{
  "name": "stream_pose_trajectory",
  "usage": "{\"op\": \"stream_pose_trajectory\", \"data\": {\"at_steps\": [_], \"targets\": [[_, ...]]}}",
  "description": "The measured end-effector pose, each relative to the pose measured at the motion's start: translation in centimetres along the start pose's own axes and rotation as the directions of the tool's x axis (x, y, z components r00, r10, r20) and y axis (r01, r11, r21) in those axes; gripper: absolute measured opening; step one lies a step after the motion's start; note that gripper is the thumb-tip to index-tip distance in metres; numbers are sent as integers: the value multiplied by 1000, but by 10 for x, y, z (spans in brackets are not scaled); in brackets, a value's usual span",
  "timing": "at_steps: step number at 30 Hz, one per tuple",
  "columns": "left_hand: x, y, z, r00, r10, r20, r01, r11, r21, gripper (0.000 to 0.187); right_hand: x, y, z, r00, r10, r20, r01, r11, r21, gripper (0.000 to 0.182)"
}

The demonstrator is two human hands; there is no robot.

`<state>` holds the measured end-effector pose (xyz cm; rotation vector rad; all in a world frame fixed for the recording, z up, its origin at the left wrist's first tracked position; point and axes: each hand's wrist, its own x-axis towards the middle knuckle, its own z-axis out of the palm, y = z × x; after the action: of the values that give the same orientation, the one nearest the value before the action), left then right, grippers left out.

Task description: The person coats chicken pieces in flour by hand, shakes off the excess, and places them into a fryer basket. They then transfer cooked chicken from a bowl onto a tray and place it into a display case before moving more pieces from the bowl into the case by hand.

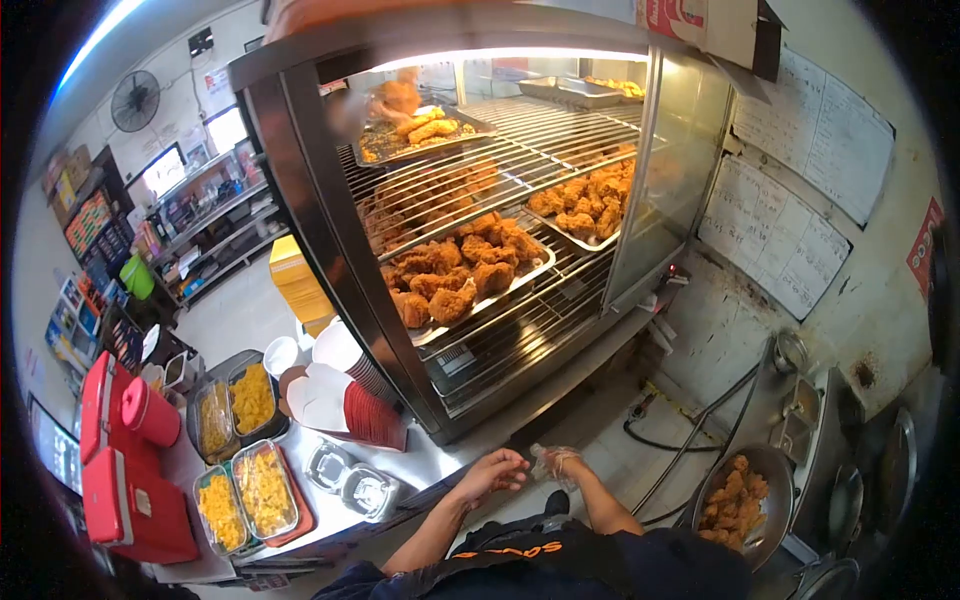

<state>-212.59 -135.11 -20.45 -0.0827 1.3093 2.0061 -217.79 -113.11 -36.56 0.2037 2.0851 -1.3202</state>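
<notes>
My left hand (pixel 492 478) is held in front of my body with its fingers loosely curled and apart, and I see nothing in it. Close by on its right is my right hand (pixel 566 464). Crumpled clear plastic (pixel 542 461), which looks like a thin disposable glove, covers its fingertips. The fingers under it seem loosely apart, though the plastic blurs them. The two hands do not touch. Beyond them stands a heated display cabinet (pixel 440 400); a tray of fried chicken (pixel 450 270) sits on a lower rack. An open clear plastic container (pixel 370 488) lies on the counter left of my left hand.
Left on the steel counter (pixel 435 470) are stacked red-and-white paper boxes (pixel 372 410), containers of yellow food (pixel 265 490) and a red cooler (pixel 135 510). A metal bowl of fried pieces (pixel 775 500) stands at the right. A hose (pixel 690 435) runs near the wall.
</notes>
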Motion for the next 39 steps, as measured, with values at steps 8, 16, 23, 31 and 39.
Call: {"op": "stream_pose_trajectory", "data": {"at_steps": [8,16,23,31,39], "targets": [[13,3,20,999,34,41,-35,999,5,14,42,27,-6,996,44,72,-6,889,-458,66],[15,-4,27,999,8,34,-7,999,-47,12,10,3,-16,993,111,37,-85,898,-431,47],[20,-1,27,1000,10,10,-9,998,-59,13,19,21,-17,990,-73,121,130,811,-570,24],[25,-8,30,999,5,34,-3,998,-65,13,28,53,-20,911,-266,315,403,410,-819,32],[29,-13,29,999,-9,33,11,998,-56,12,35,85,-10,984,-174,29,176,973,-150,31]]}}
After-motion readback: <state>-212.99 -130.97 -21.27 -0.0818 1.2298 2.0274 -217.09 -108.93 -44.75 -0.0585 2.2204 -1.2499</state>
